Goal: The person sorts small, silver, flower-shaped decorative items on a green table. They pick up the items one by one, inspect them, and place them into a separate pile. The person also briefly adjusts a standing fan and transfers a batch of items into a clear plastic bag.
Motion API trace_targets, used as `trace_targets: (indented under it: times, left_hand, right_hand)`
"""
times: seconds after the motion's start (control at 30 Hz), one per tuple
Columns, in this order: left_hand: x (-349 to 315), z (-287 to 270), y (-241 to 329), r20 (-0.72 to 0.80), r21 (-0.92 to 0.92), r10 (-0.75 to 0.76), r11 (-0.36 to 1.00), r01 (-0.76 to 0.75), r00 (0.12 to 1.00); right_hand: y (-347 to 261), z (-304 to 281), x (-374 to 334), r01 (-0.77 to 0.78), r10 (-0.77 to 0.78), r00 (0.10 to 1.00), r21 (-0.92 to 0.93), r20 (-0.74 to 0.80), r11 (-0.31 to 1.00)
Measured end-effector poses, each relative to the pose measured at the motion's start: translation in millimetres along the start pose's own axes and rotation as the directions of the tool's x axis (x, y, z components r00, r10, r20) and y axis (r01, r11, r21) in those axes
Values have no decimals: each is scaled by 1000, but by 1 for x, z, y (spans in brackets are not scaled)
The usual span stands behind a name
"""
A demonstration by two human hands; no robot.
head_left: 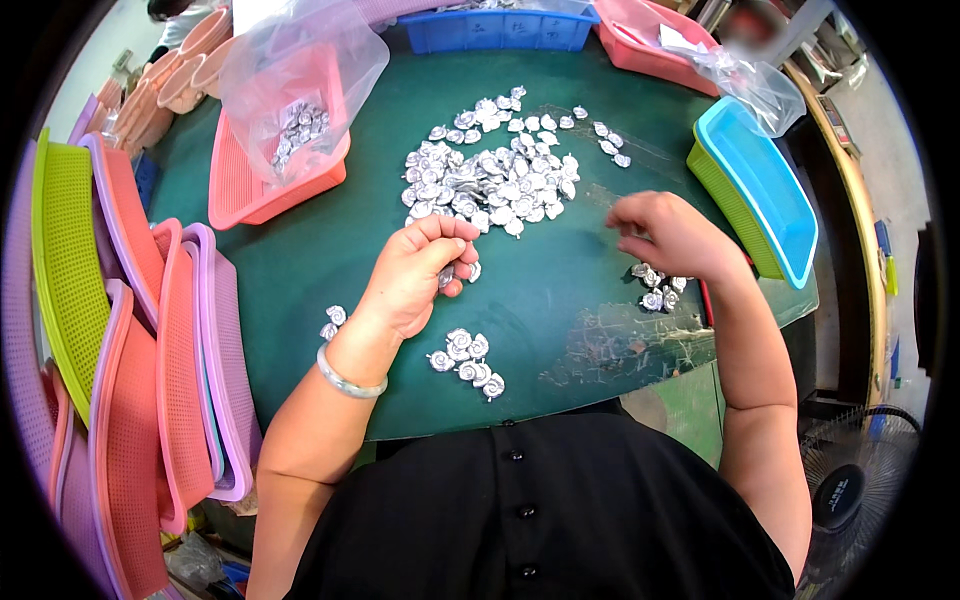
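Observation:
A heap of small silver rose-shaped pieces lies in the middle of the green table. My left hand is at the heap's near edge, its fingers closed around a silver rose-shaped piece. On that wrist is a pale bangle. To the right, my right hand hovers with curled fingers; whatever is in them, if anything, is hidden. Just below it sits a small group of silver pieces. Closer to me lies another small cluster, and a few pieces rest beside my left wrist.
A pink basket with a plastic bag of silver pieces stands at far left. Stacked coloured baskets crowd the left edge. A blue-and-green basket stands right, a blue crate at the back. A fan is at lower right.

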State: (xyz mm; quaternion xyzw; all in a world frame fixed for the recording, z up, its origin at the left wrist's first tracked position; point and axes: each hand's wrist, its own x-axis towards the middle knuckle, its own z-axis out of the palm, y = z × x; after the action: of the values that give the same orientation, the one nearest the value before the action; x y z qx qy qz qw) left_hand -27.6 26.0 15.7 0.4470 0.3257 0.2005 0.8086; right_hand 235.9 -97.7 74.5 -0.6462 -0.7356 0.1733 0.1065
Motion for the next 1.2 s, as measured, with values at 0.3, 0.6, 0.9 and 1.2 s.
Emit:
trace_targets:
  times: [0.3,0.6,0.9,1.2]
  left_hand:
    - [-2,0,4,-2,28,16,999,-16,1000]
    - [-3,2,1,15,13,12,1000,-12,1000]
    - [-6,6,3,26,-43,23,999,-22,999]
    - [-6,5,1,3,-22,16,1000,-16,1000]
  right_hand:
    - [-22,51,78,141,-135,927,-7,-351,990]
    - [-31,63,85,175,-67,889,200,-454,964]
    - [-75,69,63,373,-191,819,249,-541,894]
    - [-55,76,57,220,131,938,841,-322,494]
